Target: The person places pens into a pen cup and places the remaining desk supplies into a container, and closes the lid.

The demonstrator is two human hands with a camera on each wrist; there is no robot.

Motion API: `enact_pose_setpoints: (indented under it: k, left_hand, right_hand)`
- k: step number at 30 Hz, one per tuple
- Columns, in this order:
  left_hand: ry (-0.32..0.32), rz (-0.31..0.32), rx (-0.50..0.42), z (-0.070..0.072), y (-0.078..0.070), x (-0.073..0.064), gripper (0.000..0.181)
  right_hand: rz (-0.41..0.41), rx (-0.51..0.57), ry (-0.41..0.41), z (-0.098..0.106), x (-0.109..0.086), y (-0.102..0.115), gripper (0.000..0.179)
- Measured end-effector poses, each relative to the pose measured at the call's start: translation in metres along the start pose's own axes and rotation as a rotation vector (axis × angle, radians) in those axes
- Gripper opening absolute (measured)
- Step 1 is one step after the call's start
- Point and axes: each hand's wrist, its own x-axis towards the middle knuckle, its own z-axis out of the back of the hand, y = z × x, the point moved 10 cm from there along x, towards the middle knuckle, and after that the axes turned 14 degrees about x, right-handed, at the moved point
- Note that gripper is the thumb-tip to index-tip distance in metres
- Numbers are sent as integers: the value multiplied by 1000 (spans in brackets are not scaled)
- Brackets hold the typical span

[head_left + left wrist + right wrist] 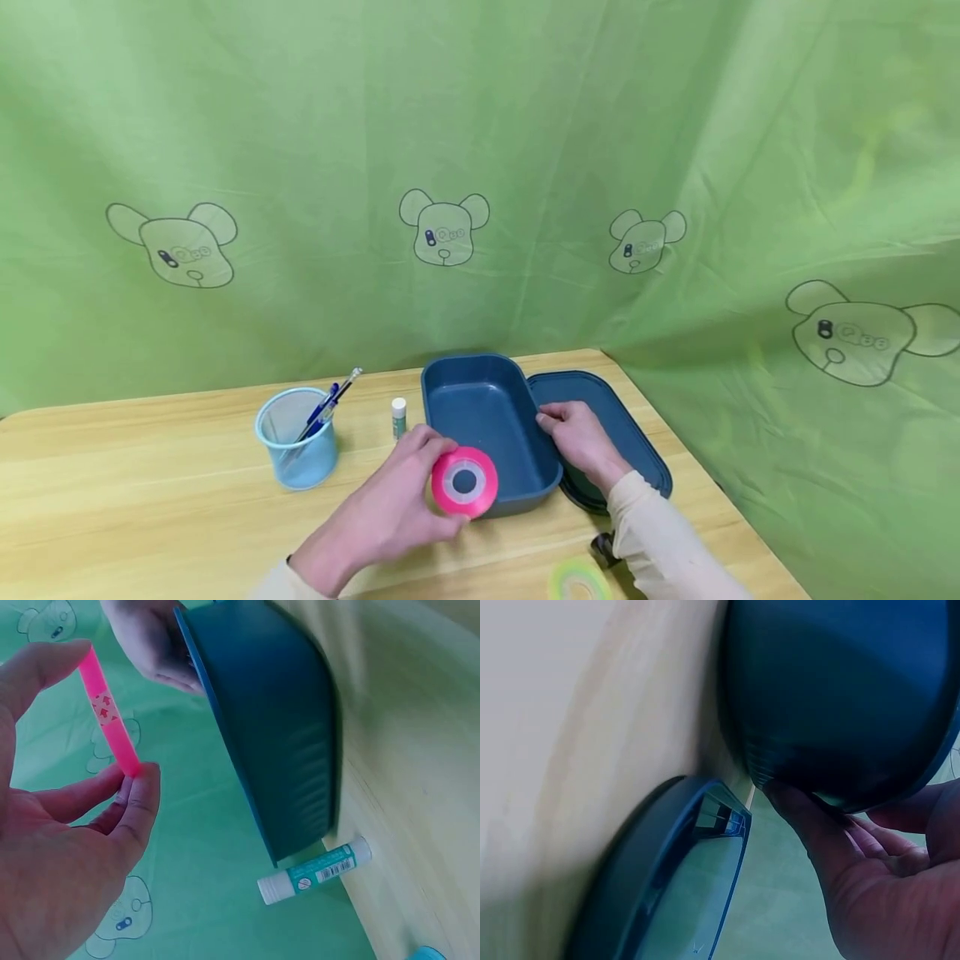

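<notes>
My left hand (390, 508) pinches a roll of bright pink tape (483, 498) between thumb and fingertips, above the near left part of a dark blue plastic box (480, 408). In the left wrist view the pink tape (114, 735) is seen edge-on, apart from the box. My right hand (579, 437) holds the box's right side at the rim; in the right wrist view its thumb lies against the outer wall (817, 697). The box's visible inside holds nothing. A matching lid (622, 412) lies to the right, partly beneath my right hand.
A glue stick (399, 421) stands left of the box. Further left is a light blue mesh pen cup (309, 467) with several pens (326, 412). A yellow-green tape roll (562, 581) lies at the near edge of view, beside a black object (603, 550). Green curtains (525, 125) hang behind and right.
</notes>
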Motion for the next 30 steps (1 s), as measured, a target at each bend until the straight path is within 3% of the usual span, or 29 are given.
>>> enact_pose_setpoints:
  k: [6,17,30]
  left_hand:
    - [-31,21,14,-2,7,16,68]
    - [-108,4,51,-4,3,52,69]
    - [-15,100,118,-41,8,88,71]
  right_hand:
    - [-5,-1,-2,1,0,0,35]
    - [14,-25,-12,1,1,-1,33]
    - [31,-54,-17,-1,2,0,32]
